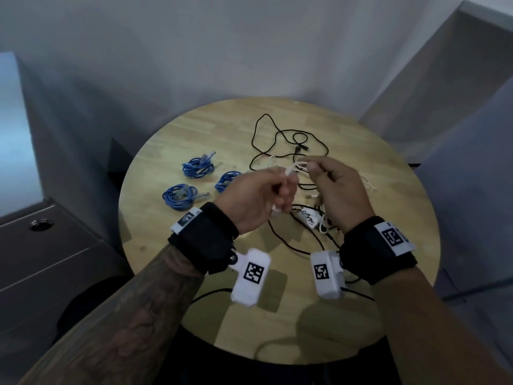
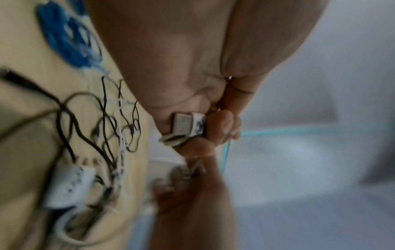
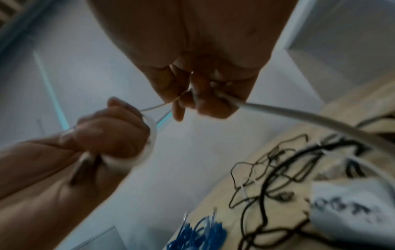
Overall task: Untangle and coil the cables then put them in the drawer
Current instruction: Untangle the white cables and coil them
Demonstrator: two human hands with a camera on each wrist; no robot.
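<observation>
White cable is looped in my fisted left hand above the table while my right hand pinches its free run, which could snag in the black tangle and drag it along.

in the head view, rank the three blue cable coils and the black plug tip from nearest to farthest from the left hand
From the left hand:
1. Right blue coil, beside the knuckles.
2. Near-left blue coil, nearer the table's left edge.
3. Far blue coil, further back; close to 2.
4. Black plug tip, far right of the hand.
</observation>
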